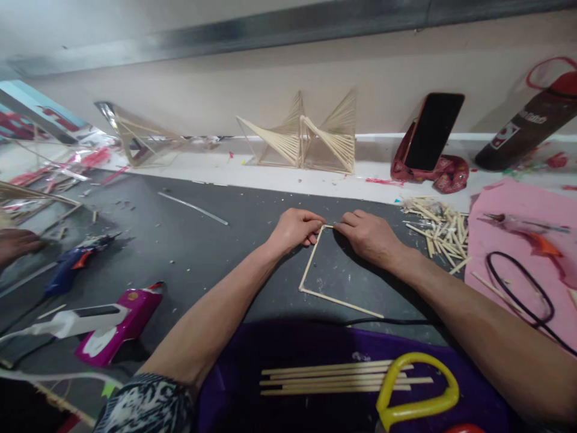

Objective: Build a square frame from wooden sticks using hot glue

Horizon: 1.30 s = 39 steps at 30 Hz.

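Note:
A thin frame of wooden sticks lies flat on the dark tabletop in front of me. My left hand pinches its far corner from the left, fingers closed on the stick. My right hand meets it from the right, fingers pressed on the same corner joint. A lower stick of the frame runs toward the right along the table. On the purple cloth near me lie several long sticks and yellow-handled scissors.
A pink glue gun and a blue one lie at the left. A pile of cut sticks sits right, beside a pink sheet with a black cord. Stick models, a propped phone and a bottle line the wall. Another person's hand is far left.

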Available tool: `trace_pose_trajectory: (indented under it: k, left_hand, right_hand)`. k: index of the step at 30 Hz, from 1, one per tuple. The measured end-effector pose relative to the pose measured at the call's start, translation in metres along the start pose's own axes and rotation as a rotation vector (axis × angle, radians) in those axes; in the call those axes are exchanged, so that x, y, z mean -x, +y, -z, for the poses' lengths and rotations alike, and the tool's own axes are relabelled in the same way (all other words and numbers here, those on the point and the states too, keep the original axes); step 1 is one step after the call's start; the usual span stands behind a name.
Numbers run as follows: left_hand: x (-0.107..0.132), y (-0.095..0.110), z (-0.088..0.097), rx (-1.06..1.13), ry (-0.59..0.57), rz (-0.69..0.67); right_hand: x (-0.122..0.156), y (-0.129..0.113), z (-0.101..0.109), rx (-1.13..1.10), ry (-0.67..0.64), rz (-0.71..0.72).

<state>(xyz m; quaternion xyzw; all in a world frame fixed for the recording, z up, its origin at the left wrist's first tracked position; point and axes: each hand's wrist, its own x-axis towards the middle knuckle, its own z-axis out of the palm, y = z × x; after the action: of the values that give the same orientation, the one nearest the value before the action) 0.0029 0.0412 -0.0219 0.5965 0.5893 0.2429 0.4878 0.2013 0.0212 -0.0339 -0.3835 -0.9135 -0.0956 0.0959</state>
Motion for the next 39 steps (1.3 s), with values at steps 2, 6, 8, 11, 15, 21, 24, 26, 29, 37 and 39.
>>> trace_pose_trajectory:
  k: [2, 6, 8, 11, 15, 21, 24, 26, 29, 37, 39]
  left_hand:
    - [0.000, 0.001, 0.001, 0.042, -0.008, 0.023]
    - [0.003, 0.003, 0.000, 0.015, 0.028, 0.018]
    - [0.007, 0.005, -0.002, -0.095, 0.069, -0.022]
    - [0.013, 0.009, -0.003, -0.279, 0.092, -0.085]
    - [0.015, 0.011, -0.004, -0.397, 0.090, -0.119]
    - [0.013, 0.005, -0.004, -0.480, 0.131, -0.183]
    - [0.014, 0.004, -0.005, -0.506, 0.151, -0.202]
    - [0.014, 0.004, -0.005, -0.515, 0.151, -0.204]
    - [0.014, 0.004, -0.004, -0.518, 0.148, -0.201]
    - [0.014, 0.002, 0.004, -0.592, 0.171, -0.245]
    - [0.012, 0.000, 0.004, -0.657, 0.193, -0.376]
  right_hand:
    - [0.000, 0.000, 0.000, -0.006, 0.002, 0.002]
    - [0.001, 0.000, -0.001, -0.002, 0.003, 0.000]
    - [0.001, 0.000, -0.001, 0.000, 0.004, -0.003]
    - [0.000, 0.000, -0.001, -0.004, 0.005, 0.000]
    - [0.000, 0.000, -0.002, -0.006, 0.012, 0.001]
    - [0.001, -0.001, -0.001, 0.007, 0.023, -0.007]
    - [0.001, -0.001, -0.001, 0.002, 0.019, -0.009]
    - [0.001, -0.001, -0.001, -0.003, 0.014, -0.011]
    - [0.001, -0.001, -0.001, -0.006, 0.006, -0.009]
    - [0.001, -0.001, -0.001, 0.013, 0.005, -0.007]
    - [0.001, -0.001, -0.001, 0.016, 0.002, -0.009]
